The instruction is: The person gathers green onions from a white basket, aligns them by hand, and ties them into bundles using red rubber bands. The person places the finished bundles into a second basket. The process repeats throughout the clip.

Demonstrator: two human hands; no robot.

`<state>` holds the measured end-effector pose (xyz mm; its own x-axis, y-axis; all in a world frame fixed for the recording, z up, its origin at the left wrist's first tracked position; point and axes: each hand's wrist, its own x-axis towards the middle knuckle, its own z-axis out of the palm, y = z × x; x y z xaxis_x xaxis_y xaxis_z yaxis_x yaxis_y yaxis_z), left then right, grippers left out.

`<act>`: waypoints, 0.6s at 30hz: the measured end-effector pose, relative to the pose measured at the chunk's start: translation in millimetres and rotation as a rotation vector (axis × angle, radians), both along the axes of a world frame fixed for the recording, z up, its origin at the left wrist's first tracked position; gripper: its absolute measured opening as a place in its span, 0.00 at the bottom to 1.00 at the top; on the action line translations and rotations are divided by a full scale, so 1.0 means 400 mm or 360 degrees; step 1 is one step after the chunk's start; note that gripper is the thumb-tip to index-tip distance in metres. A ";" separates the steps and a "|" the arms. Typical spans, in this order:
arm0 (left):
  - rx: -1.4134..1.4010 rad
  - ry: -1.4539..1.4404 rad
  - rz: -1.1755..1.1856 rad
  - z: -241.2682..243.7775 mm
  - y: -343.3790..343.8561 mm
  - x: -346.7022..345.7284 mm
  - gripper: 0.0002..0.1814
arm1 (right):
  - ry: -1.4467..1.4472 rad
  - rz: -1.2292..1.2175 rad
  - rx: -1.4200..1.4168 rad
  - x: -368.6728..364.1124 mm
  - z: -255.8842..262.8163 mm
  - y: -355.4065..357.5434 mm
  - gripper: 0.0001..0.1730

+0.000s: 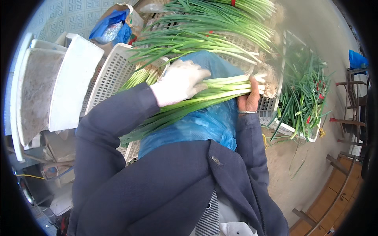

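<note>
A bunch of green onions point(227, 86) lies across a blue plastic sheet point(195, 126) over my lap, its roots at the right. My bare right hand point(250, 96) grips the white stalks near the roots, with the thumb on top. My left hand point(186, 81), in a whitish glove, is over the stalks at the bunch's middle, fingers partly bent; whether it grips any is unclear. Beyond my hands, more green onions point(218, 22) lie in piles with roots to the right, one bunch with a red tie point(233, 3).
A white crate point(310, 137) of loose green leaves stands at the right. White perforated crates point(113, 67) and whitish foam boxes point(73, 82) are at the left, a bag with blue plastic point(110, 28) behind them. Metal-framed racks point(351, 103) and wooden furniture point(333, 194) stand at the far right.
</note>
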<state>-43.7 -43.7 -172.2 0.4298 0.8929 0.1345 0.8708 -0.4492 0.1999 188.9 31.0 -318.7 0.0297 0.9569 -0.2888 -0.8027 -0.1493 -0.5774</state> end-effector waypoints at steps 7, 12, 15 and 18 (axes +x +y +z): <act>-0.0075 0.0154 -0.0166 -0.057 -0.041 0.046 0.06 | 0.0015 -0.0006 -0.0084 0.003 -0.005 -0.012 0.16; -0.0356 -0.0089 0.0084 -0.036 0.015 0.019 0.08 | -0.0053 -0.0065 0.0035 -0.012 0.018 -0.018 0.17; -0.0495 -0.0206 0.0222 -0.022 0.034 0.018 0.16 | -0.0073 -0.0061 0.0023 -0.008 0.037 -0.022 0.18; -0.0466 -0.0536 0.0249 -0.067 0.039 0.005 0.27 | -0.0062 -0.0046 0.0016 -0.007 0.052 -0.029 0.18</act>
